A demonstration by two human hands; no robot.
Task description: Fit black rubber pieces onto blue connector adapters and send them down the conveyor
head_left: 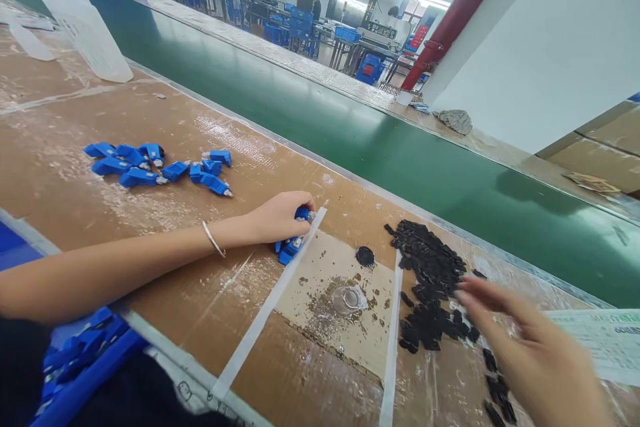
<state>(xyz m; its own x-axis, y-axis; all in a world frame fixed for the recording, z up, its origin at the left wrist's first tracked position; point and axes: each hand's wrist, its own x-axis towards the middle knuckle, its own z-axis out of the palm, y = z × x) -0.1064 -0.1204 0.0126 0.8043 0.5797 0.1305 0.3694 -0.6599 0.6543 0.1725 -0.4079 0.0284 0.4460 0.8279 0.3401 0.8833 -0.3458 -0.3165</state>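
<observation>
My left hand [285, 215] is closed around a small blue plastic part [303, 213] with a pale tip, resting by a strip of white tape. Just beneath that hand, more blue plastic parts [289, 251] lie on the table. My right hand [537, 350] is smeared by motion at the right edge of a heap of small flat black pieces [430, 260]; whether its fingers hold one cannot be made out. Between the hands, a stained cardboard square [310, 287] carries a small clear round dish [346, 300] and a round black cap [365, 255].
Further left, several blue parts [135, 163] lie grouped on the brown table. A white plastic bottle [87, 30] stands behind them. A green conveyor belt [300, 107] runs along the far side. A bin of blue parts [85, 360] sits at lower left, and a printed sheet [600, 340] at right.
</observation>
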